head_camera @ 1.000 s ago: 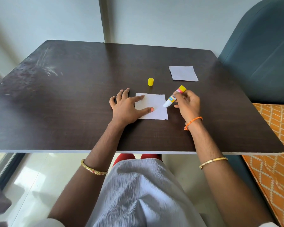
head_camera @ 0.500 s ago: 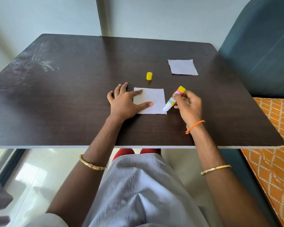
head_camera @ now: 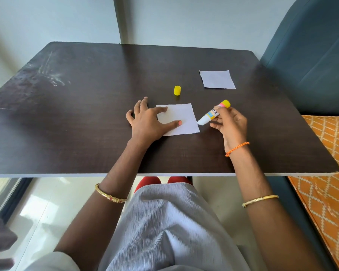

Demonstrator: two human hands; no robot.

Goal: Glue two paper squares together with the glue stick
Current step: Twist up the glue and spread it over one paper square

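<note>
A white paper square lies on the dark table in front of me. My left hand presses flat on its left part, index finger and thumb spread across the sheet. My right hand grips an uncapped glue stick, tilted, with its white tip at the square's right edge. Whether the tip touches the paper I cannot tell. The yellow cap stands behind the sheet. A second paper square lies at the back right.
A dark teal chair stands close against the table's right side. An orange patterned cloth lies below it at the right. The table's near edge runs just behind my forearms, and a wall rises behind the table.
The glue stick's tip has shifted slightly up along the paper's right edge. My left hand stays pressed on the sheet. The camera has moved a little.
</note>
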